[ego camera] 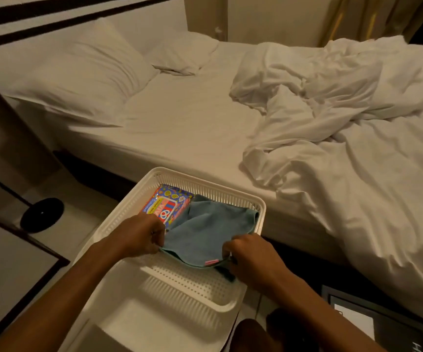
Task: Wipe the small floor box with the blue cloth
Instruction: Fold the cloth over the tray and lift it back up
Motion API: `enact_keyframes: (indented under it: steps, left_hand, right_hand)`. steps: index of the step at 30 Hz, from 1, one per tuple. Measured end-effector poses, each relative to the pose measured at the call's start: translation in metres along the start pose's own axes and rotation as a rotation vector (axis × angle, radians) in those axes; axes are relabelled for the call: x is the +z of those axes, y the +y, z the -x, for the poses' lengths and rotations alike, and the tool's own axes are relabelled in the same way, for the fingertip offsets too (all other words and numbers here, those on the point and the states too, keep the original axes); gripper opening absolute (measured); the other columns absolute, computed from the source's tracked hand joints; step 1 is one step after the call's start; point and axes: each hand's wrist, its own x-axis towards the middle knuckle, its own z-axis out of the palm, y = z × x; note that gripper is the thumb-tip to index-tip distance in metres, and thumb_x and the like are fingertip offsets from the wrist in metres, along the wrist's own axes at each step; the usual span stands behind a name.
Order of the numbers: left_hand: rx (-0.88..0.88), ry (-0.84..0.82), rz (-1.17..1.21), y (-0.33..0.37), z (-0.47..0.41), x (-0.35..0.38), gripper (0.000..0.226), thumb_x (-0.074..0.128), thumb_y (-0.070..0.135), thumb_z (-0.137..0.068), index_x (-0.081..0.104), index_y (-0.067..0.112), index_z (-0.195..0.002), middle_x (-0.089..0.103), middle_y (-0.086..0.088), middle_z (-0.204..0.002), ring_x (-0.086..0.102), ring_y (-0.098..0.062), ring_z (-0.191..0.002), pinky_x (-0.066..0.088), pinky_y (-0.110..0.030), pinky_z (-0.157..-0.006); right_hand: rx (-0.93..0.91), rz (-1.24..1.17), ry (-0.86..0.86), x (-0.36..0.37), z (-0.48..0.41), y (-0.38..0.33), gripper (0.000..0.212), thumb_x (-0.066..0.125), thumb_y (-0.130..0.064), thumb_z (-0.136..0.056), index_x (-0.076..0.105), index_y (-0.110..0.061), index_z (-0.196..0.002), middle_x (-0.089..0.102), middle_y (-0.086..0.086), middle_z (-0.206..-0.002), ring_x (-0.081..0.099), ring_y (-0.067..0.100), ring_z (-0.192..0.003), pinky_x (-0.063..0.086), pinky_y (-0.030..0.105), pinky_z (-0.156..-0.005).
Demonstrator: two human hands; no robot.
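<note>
Head view: the blue cloth is seen lying inside the white slotted basket, beside a colourful packet at the basket's far left. The cloth's near edge is gripped at both ends. The left hand is closed in a pinch on the left corner; the right hand is closed on the right corner, close to a small pink tag. A darker piece of fabric is partly hidden under the right hand and cannot be identified.

The step in hand is judged to be the taking up of the cloth. It is best lifted evenly by both corners, clear of the basket rim, so that the packet is not dragged out with it. A fold into a flat pad is advised before wiping, so that a clean face can be presented.

The cloth is noted as soft, matt, blue-grey, loosely rumpled and draped toward the far right corner of the basket. No stain can be made out in the dim light.

The small floor box cannot be identified with certainty; a dark-framed item on the floor at lower right is a possible candidate only. An unmade bed occupies the area behind.
</note>
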Motion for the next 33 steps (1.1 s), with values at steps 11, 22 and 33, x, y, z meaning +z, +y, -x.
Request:
enact_keyframes:
  steps: [11,22,33]
  left_hand:
    - [0.117,0.276,0.502,-0.003,0.010,-0.051,0.026,0.081,-0.002,-0.072,0.072,0.022,-0.075,0.078,0.004,-0.079,0.076,-0.013,-0.081,0.058,-0.021,-0.068]
    - [0.263,0.641,0.634,0.038,0.072,-0.179,0.020,0.074,-0.001,-0.081,0.069,0.017,-0.088,0.075,-0.004,-0.084,0.075,-0.012,-0.079,0.062,-0.028,-0.062]
    - [0.249,0.803,0.569,0.060,0.147,-0.233,0.017,0.075,0.007,-0.083,0.069,0.015,-0.097,0.073,-0.007,-0.094,0.073,-0.013,-0.086,0.062,-0.026,-0.064]
  right_hand:
    - [-0.025,-0.266,0.156,-0.046,0.009,0.008,0.014,0.062,-0.028,-0.085,0.072,-0.027,-0.095,0.066,-0.010,-0.079,0.061,0.007,-0.070,0.055,0.034,-0.066]
    - [-0.105,-0.463,0.388,-0.181,0.036,-0.035,0.015,0.071,-0.022,-0.089,0.075,-0.016,-0.101,0.074,-0.002,-0.084,0.071,0.013,-0.076,0.062,0.038,-0.074]
    - [-0.133,-0.374,0.536,-0.236,0.078,-0.091,0.014,0.069,-0.015,-0.091,0.075,-0.011,-0.103,0.072,0.001,-0.087,0.070,0.016,-0.078,0.063,0.037,-0.075]
